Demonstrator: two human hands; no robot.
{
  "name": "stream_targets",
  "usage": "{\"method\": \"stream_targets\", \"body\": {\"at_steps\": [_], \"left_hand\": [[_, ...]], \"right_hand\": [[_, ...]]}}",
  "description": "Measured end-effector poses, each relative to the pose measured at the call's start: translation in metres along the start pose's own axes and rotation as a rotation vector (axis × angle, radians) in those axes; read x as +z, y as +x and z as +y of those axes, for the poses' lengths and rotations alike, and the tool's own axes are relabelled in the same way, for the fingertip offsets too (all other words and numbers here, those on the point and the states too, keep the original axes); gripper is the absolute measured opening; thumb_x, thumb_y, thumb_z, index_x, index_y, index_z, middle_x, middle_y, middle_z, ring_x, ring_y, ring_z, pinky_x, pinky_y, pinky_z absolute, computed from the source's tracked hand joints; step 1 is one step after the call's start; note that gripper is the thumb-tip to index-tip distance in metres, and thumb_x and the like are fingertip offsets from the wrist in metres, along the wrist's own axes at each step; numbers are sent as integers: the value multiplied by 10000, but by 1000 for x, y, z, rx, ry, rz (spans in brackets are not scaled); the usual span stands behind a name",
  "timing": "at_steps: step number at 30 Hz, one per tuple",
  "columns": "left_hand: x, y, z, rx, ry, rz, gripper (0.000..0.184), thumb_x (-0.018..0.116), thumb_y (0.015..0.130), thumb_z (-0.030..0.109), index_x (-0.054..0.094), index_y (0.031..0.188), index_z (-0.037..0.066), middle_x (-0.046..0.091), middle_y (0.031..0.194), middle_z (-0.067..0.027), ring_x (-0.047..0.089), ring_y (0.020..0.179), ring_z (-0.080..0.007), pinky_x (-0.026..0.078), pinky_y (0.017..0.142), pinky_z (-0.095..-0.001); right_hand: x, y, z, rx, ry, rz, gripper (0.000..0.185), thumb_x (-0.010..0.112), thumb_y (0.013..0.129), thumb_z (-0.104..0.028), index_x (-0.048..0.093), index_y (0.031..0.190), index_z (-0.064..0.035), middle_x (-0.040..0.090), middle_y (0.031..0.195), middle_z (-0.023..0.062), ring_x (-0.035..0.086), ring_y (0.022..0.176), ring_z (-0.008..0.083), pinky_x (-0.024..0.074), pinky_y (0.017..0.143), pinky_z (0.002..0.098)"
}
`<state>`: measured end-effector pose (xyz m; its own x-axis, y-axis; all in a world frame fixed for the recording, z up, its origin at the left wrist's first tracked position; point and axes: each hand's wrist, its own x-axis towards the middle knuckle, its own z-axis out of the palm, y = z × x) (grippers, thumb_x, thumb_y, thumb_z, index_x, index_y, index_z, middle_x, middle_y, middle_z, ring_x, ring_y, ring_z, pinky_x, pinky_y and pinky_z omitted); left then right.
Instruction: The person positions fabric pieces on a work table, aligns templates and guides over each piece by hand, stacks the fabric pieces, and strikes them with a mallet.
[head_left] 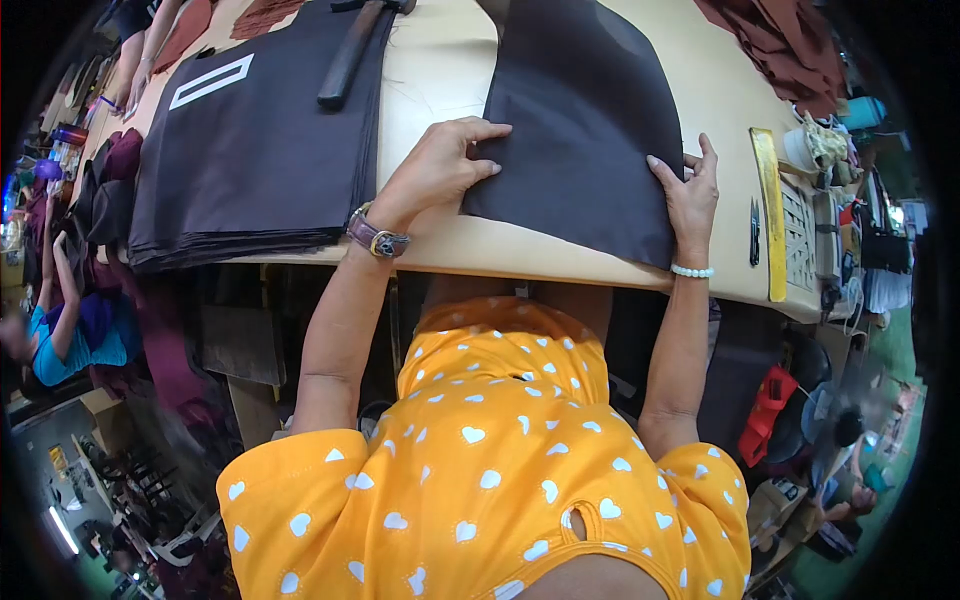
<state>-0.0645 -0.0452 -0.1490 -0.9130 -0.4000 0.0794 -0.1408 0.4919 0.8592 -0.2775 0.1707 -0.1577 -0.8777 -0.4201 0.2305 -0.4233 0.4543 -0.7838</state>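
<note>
A dark cut fabric piece (pixel 590 130) with curved sides lies on the pale tabletop in front of me. My left hand (pixel 450 165) touches its left edge, thumb and index fingertip resting apart on the cloth and the other fingers curled under the palm. At the right edge, my right hand (pixel 688 190) has its thumb on the fabric and its index finger spread away from it; some of its fingers are partly hidden. To the left lies a thick stack of dark fabric pieces (pixel 260 150). A white rectangular outline (pixel 211 81) shows on the top layer.
A hammer (pixel 350 60) lies across the stack. On the right are a yellow ruler (pixel 768 210), a dark slim tool (pixel 754 232) and a slatted pale tray (pixel 799 225). Reddish-brown cloth (pixel 785 45) is heaped at the far right. A co-worker in blue (pixel 85 335) is at left.
</note>
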Motion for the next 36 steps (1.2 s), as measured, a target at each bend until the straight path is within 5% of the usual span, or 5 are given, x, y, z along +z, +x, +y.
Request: {"method": "stream_targets", "body": {"at_steps": [20,21,28,30,36], "left_hand": [[3,-7,25,-19,484,57,387,661,706,16,611,1089,5,573,1081,-164,579,878,-279,471,810,-346],[28,-8,37,219,835,397,360,656,693,20,624,1051,28,566,1057,-163,554,912,-312,458,816,-370],[152,20,78,477,404,255,253,602,753,42,608,1000,-13,575,1064,-145,558,965,-284,458,837,-348],[169,22,73,414,429,183,320,601,774,88,565,1071,-25,553,1102,-149,517,1038,-299,422,896,-375],[173,21,76,379,534,140,565,584,814,366,481,1232,0,465,1251,-171,400,1188,-331,315,990,-494]], "right_hand": [[1,-3,-2,-71,-144,18,764,691,644,-58,353,1326,6,623,910,146,619,677,251,486,660,331],[2,-4,1,-188,-182,59,772,706,627,-54,361,1315,11,619,892,147,614,694,268,486,666,342],[2,-2,8,-165,-144,44,777,724,634,-85,363,1316,17,618,850,117,606,680,249,486,655,328],[3,-1,12,-192,-141,61,779,745,656,-87,357,1325,7,618,841,111,596,597,195,484,590,295],[-30,-11,10,-55,333,-17,607,657,797,-63,356,1314,45,605,1014,120,582,901,160,490,752,285]]}}
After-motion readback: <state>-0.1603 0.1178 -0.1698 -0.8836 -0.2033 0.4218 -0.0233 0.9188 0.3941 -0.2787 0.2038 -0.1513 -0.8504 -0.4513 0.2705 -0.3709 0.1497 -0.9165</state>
